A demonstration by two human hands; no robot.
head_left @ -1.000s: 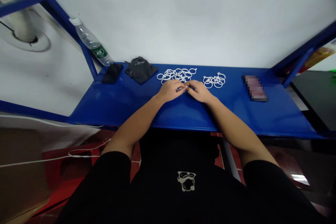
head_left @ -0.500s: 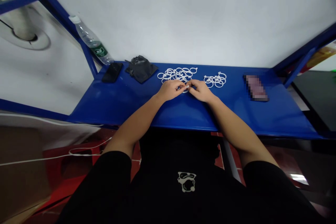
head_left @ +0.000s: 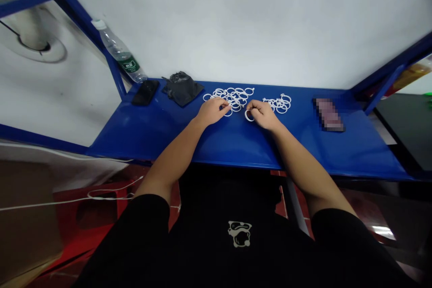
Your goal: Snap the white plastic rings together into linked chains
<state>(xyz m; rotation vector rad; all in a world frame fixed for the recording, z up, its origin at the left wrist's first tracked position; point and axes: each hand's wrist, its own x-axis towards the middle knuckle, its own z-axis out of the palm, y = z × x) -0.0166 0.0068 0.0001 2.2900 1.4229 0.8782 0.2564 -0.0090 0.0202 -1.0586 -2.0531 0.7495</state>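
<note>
Head view: a glossy blue worktop (head_left: 162, 130) runs across the middle of the frame, set against a plain white wall (head_left: 236, 22) and flanked by a blue frame (head_left: 81, 18) whose struts slant up at both sides. Below its near edge, at the lower left, lies red floor (head_left: 84, 216) with a white cord (head_left: 67, 201) trailing over it.

At centre, the right hand (head_left: 265, 114) has its fingers (head_left: 257, 107) curled shut, pinching a white ring (head_left: 249, 116) that stands just off the worktop, between the two hands. The left hand (head_left: 211, 111) rests with bent fingers (head_left: 222, 104) on the near edge of the larger heap of rings (head_left: 236, 94) — whether they grip one I cannot tell. A smaller heap of rings (head_left: 280, 102) lies just beyond the right hand.

Along the back edge toward the upper left are a black crumpled bag (head_left: 182, 87), a black phone (head_left: 145, 92) and a water bottle (head_left: 119, 54) leaning on the strut. At right lies a blurred flat object (head_left: 328, 114) — well apart from the rings.
</note>
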